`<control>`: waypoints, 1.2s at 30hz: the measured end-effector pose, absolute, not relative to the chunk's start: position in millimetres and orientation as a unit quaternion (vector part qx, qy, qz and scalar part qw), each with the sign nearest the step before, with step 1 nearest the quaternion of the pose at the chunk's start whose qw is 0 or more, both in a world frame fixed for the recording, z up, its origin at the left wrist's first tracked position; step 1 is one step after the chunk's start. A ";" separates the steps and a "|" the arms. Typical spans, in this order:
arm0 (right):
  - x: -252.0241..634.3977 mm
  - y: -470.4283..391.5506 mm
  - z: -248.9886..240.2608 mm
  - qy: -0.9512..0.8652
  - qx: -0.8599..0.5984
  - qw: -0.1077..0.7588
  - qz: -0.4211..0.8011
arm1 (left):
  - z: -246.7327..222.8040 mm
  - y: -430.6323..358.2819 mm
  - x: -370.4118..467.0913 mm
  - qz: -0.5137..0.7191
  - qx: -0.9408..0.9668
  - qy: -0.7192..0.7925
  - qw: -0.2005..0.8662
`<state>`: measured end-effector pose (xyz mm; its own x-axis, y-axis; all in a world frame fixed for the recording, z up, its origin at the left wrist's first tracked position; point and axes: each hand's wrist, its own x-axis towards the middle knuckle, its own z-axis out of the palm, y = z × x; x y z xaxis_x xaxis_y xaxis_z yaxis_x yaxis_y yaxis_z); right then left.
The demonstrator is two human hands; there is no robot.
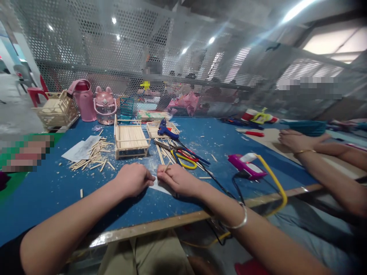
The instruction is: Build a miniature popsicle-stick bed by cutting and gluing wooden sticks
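Curls left hand (132, 179) at left edge of white paper sheet (162, 187), lower center of frame, apparently to steady it; cannot tell whether grasping or only pressing. Pinches short pale wooden stick (168, 165) in right hand (179, 181) above same sheet, tilted, likely for fine control.

Beyond, note from left to right: loose pile of pale wooden sticks (99, 156), left of center, presumably for easy reach; rectangular wooden-stick frame (132, 137), upright at center; blue plastic glue gun (168, 131) and yellow-handled scissors (187, 164), perhaps parked clear of both hands.
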<state>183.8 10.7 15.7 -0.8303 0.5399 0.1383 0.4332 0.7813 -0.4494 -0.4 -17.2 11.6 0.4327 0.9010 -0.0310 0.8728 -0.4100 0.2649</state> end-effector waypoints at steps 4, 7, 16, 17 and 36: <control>193.7 8.3 12.8 -0.884 -0.310 0.147 0.317 | 9.1 -15.1 -4.0 0.063 0.841 0.524 0.114; 197.1 7.0 3.7 -0.734 -0.368 0.258 0.509 | 7.7 -12.2 -10.0 0.081 0.848 0.518 0.080; 170.9 7.0 -0.2 -0.514 -0.345 0.374 0.690 | 5.7 -14.2 -5.8 0.240 0.875 0.385 0.171; 169.4 7.2 0.8 -0.516 -0.340 0.372 0.692 | 5.2 -14.9 -4.4 0.249 0.872 0.381 0.181; 178.6 10.6 18.1 -0.924 -0.278 0.120 0.232 | 3.1 -10.8 -11.1 0.120 0.877 0.456 0.094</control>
